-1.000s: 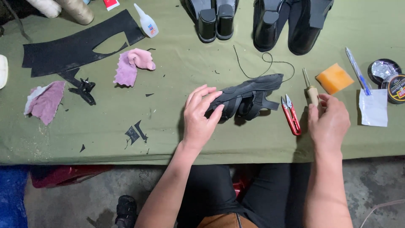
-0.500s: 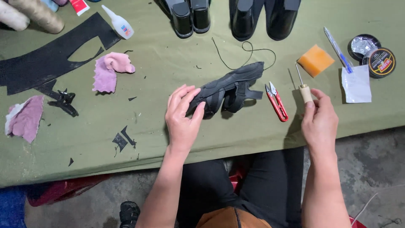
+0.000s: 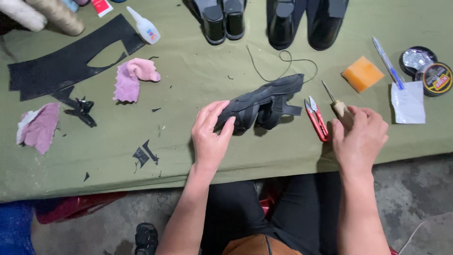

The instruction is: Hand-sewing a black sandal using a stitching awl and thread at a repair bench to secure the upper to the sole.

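Left hand [image 3: 211, 134] rests flat, fingers spread, on the near end of the black strapped shoe upper [image 3: 262, 104], which lies mid-table on the green cloth [image 3: 188, 80]. Right hand [image 3: 359, 134] closes around the awl [image 3: 336, 102], point aimed away. Red snips [image 3: 317, 118] lie between upper and awl. Bare cloth runs left of the upper; table edge sits just below both wrists.
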